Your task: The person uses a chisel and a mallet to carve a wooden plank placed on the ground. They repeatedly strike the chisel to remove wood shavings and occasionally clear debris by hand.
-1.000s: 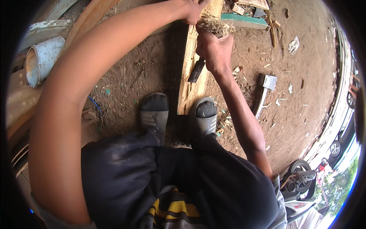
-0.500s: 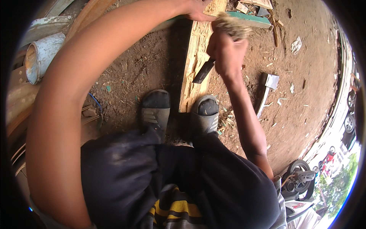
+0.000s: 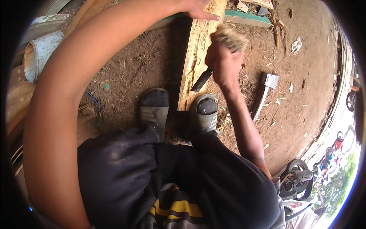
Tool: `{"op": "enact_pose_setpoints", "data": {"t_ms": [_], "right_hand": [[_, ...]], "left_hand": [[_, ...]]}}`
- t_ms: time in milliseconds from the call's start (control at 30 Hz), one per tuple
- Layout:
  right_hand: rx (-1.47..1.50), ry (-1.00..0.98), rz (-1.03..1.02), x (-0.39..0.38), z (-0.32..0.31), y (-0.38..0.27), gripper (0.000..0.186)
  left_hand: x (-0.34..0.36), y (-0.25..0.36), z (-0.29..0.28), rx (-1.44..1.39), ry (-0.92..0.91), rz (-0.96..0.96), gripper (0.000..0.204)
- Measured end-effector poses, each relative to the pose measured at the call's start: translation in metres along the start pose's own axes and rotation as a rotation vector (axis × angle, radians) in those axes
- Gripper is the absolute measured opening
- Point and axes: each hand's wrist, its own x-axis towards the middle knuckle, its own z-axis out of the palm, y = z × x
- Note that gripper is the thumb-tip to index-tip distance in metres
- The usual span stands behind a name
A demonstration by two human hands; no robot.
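Note:
A pale, rough-faced wooden plank (image 3: 194, 57) runs from the top of the view down to my feet. My left hand (image 3: 200, 9) lies on its far part, thumb stretched across the wood; the other fingers are partly cut off by the top edge. My right hand (image 3: 225, 66) is closed round a brush (image 3: 230, 38) with straw-coloured, blurred bristles. Its dark handle end (image 3: 201, 81) sticks out below the fist, over the plank. The bristles sit at the plank's right side; whether they touch it I cannot tell.
A hatchet (image 3: 267, 86) lies on the dirt to the right among wood chips. Under the plank's far part runs a green-edged board (image 3: 248, 19). A whitish bucket (image 3: 44, 55) lies at the left. My sandalled feet (image 3: 204, 112) stand by the plank's near end. A motorcycle (image 3: 297, 179) is lower right.
My right hand and the brush have shifted slightly toward me and to the left. My left hand stays on the plank, its thumb now showing more clearly.

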Motion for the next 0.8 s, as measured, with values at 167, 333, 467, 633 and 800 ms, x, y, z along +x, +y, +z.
{"op": "enact_pose_setpoints", "data": {"t_ms": [167,333,467,633,800], "right_hand": [[-0.099,-0.027,-0.050,-0.002,-0.002,-0.004,0.011],[0.003,0.006,-0.219,-0.006,0.007,-0.010,0.010],[-0.260,-0.057,0.146,-0.012,0.014,0.005,0.021],[-0.017,-0.070,-0.189,-0.012,0.003,-0.006,0.013],[-0.220,0.007,-0.064,-0.018,0.018,-0.007,0.020]], "left_hand": [[0.000,-0.003,0.001,-0.034,-0.018,0.036,0.126],[0.001,-0.001,0.002,-0.006,-0.008,-0.001,0.126],[0.002,-0.001,0.002,0.017,-0.013,0.000,0.126],[0.002,-0.002,0.003,0.033,-0.001,0.003,0.124],[0.001,0.000,0.002,0.022,0.024,-0.029,0.124]]}}
